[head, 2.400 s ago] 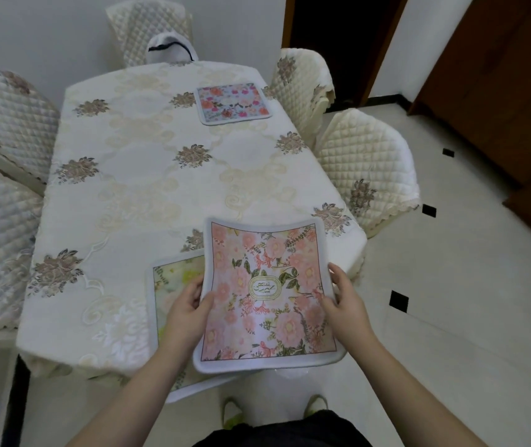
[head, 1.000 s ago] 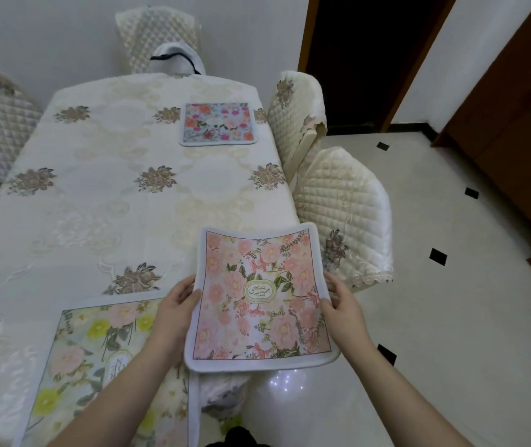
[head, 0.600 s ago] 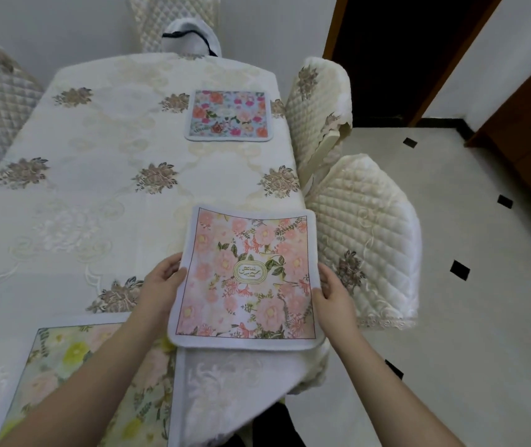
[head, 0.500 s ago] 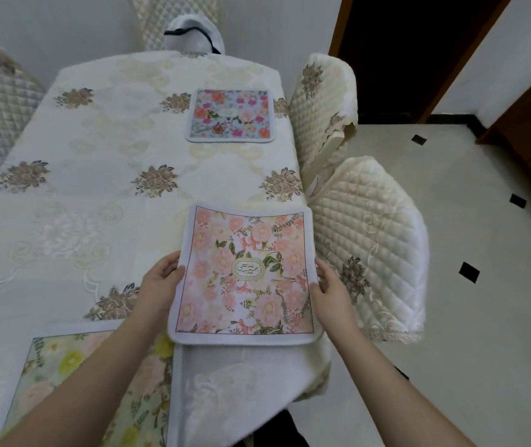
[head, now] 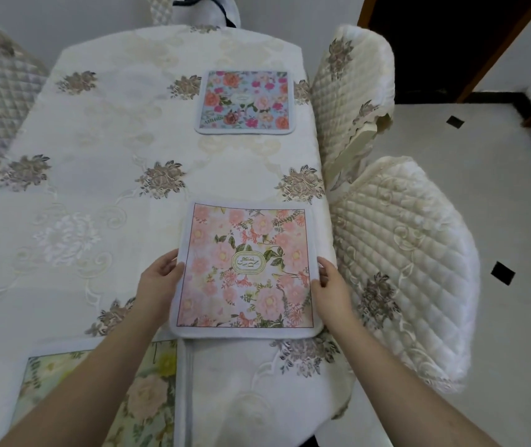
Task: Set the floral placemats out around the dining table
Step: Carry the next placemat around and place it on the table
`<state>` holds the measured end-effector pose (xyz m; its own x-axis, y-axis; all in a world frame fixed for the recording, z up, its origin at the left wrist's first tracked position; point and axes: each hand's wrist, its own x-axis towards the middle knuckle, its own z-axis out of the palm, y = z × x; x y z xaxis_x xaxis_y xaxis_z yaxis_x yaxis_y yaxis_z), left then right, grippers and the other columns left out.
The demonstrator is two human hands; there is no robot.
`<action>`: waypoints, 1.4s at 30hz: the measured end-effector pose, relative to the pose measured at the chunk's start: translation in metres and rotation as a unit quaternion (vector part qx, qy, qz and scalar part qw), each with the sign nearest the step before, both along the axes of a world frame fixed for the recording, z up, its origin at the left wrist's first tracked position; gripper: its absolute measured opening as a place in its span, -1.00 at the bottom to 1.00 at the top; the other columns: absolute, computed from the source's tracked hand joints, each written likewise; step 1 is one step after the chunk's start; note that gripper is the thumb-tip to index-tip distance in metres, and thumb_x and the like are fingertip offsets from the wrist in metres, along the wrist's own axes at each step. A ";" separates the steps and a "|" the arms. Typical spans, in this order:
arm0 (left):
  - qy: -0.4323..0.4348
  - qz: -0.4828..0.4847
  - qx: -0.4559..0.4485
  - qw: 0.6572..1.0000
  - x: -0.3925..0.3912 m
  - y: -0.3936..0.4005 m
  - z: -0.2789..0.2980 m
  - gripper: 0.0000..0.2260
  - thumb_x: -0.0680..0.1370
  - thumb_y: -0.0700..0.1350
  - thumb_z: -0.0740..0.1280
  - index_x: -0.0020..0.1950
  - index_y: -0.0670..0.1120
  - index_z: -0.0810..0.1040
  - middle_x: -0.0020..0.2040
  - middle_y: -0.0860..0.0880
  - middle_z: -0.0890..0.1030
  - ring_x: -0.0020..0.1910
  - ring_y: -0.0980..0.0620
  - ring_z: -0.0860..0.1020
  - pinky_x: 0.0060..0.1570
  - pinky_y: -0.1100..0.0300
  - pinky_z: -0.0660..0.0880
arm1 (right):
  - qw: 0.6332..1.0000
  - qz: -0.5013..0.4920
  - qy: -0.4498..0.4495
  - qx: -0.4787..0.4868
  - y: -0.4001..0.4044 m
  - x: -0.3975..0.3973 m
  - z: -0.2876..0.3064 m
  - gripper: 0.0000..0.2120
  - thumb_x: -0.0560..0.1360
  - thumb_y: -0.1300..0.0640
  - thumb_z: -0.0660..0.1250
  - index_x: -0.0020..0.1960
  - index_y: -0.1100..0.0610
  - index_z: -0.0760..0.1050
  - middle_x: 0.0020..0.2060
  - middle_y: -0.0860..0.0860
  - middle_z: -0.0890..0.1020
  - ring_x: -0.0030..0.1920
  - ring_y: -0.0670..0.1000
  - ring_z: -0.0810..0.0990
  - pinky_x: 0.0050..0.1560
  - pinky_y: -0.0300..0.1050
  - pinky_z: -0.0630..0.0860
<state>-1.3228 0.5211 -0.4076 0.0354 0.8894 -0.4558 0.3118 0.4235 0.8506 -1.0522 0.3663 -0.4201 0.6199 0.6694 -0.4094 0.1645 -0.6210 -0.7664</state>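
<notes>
I'm laying the pink placemat (head: 247,267) down on the tabletop (head: 103,175) right now, at the seat by the near quilted chair (head: 402,262). My left hand (head: 158,285) and right hand (head: 332,293) are each pinching a side edge, so both grips are clamped on it. It looks nearly flat, maybe not fully settled. The blue placemat (head: 245,101) is sitting at the far seat, and the yellow-green placemat (head: 148,398) is lying near my end. Next I'm guessing: let go, smooth it, square it to the edge. The oval badge in the middle is reading something like "CR RE", but I can't tell for sure.
</notes>
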 end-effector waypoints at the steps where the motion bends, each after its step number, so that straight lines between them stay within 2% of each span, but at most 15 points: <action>1: 0.026 -0.006 0.004 1.000 -0.002 0.001 -0.005 -0.71 0.58 -0.17 0.35 0.31 -0.02 0.55 0.08 -0.06 0.65 0.01 -0.07 0.63 0.10 -0.02 0.57 | 1.000 0.009 -0.019 -0.007 0.001 0.000 -0.003 -0.55 0.56 0.31 0.18 0.43 0.10 0.39 0.22 0.05 0.58 0.15 0.04 0.57 0.14 -0.07 0.53; 4: 0.108 -0.038 0.022 0.993 -0.007 0.002 -0.014 -0.68 0.57 -0.12 0.37 0.33 -0.05 0.54 0.06 -0.04 0.64 -0.05 0.01 0.60 0.03 0.04 0.55 | 0.997 0.014 -0.061 -0.032 0.003 -0.002 -0.007 -0.53 0.59 0.25 0.21 0.49 0.12 0.32 0.30 0.11 0.48 0.23 0.10 0.52 0.24 -0.07 0.45; 7: 0.154 -0.072 0.053 0.984 -0.008 0.002 -0.017 -0.68 0.57 -0.10 0.37 0.32 -0.06 0.54 -0.03 0.01 0.62 -0.11 0.06 0.57 0.00 0.06 0.54 | 0.993 0.022 -0.104 -0.052 0.006 -0.006 -0.009 -0.52 0.61 0.20 0.22 0.51 0.15 0.28 0.36 0.14 0.40 0.29 0.14 0.46 0.27 -0.08 0.38; 12: 0.198 -0.104 0.101 0.969 -0.008 0.001 -0.022 -0.71 0.56 -0.09 0.38 0.27 -0.06 0.57 -0.14 0.04 0.60 -0.20 0.13 0.53 -0.12 0.21 0.43 | 0.978 0.046 -0.193 -0.070 0.003 -0.012 -0.021 -0.53 0.56 0.15 0.27 0.46 0.13 0.35 0.20 0.15 0.45 0.18 0.19 0.43 0.21 0.10 0.41; 16: 0.224 -0.131 0.120 0.958 -0.009 0.003 -0.027 -0.66 0.57 -0.10 0.37 0.34 -0.08 0.51 -0.15 -0.01 0.57 -0.20 0.03 0.53 -0.11 0.10 0.48 | 0.968 0.057 -0.235 -0.065 0.005 -0.015 -0.023 -0.58 0.50 0.22 0.30 0.36 0.09 0.46 0.14 0.16 0.46 0.12 0.21 0.43 0.12 0.11 0.42; 19: 0.230 -0.144 0.132 0.953 -0.010 0.001 -0.030 -0.59 0.58 -0.10 0.36 0.42 -0.10 0.43 -0.16 -0.02 0.54 -0.21 0.03 0.52 -0.17 0.14 0.41 | 0.965 0.041 -0.248 -0.075 0.007 -0.019 -0.025 -0.57 0.50 0.21 0.31 0.36 0.06 0.48 0.18 0.14 0.46 0.19 0.19 0.39 0.22 0.17 0.36; 24: 0.260 -0.168 0.156 0.938 -0.011 0.002 -0.032 -0.62 0.57 -0.12 0.37 0.38 -0.09 0.47 -0.13 -0.01 0.52 -0.23 0.08 0.47 -0.16 0.15 0.38 | 0.964 0.004 -0.255 -0.071 0.010 -0.025 -0.028 -0.58 0.50 0.22 0.31 0.35 0.02 0.50 0.19 0.12 0.46 0.23 0.17 0.37 0.29 0.16 0.21; 28: 0.255 -0.146 0.154 0.943 -0.009 -0.005 -0.033 -0.57 0.59 -0.11 0.34 0.45 -0.12 0.40 0.13 -0.10 0.45 -0.10 0.04 0.47 0.01 0.18 0.39 | 0.961 -0.013 -0.261 -0.091 0.012 -0.029 -0.026 -0.58 0.50 0.22 0.31 0.33 0.00 0.51 0.21 0.11 0.47 0.24 0.17 0.38 0.29 0.13 0.16; 31: 0.249 -0.133 0.158 0.946 -0.007 -0.009 -0.032 -0.54 0.60 -0.12 0.33 0.48 -0.13 0.35 0.13 -0.11 0.41 -0.08 0.01 0.46 0.04 0.17 0.38 | 0.963 -0.007 -0.254 -0.088 0.011 -0.029 -0.026 -0.59 0.51 0.22 0.31 0.33 0.01 0.51 0.21 0.10 0.47 0.24 0.17 0.38 0.28 0.13 0.18; 38: 0.256 -0.121 0.171 0.944 -0.008 -0.009 -0.031 -0.64 0.60 -0.16 0.31 0.41 -0.12 0.44 0.02 -0.05 0.44 -0.10 0.04 0.45 -0.02 0.17 0.37 | 0.973 0.004 -0.223 -0.065 0.011 -0.027 -0.027 -0.59 0.51 0.25 0.29 0.34 0.06 0.50 0.23 0.14 0.44 0.23 0.17 0.36 0.24 0.15 0.32; 42: 0.264 -0.113 0.172 0.942 -0.012 -0.009 -0.032 -0.65 0.61 -0.17 0.29 0.41 -0.12 0.44 0.02 -0.03 0.44 -0.08 0.03 0.45 -0.02 0.16 0.37 | 0.972 0.010 -0.227 -0.058 0.008 -0.029 -0.028 -0.59 0.51 0.24 0.30 0.34 0.06 0.50 0.23 0.14 0.46 0.21 0.18 0.38 0.22 0.16 0.37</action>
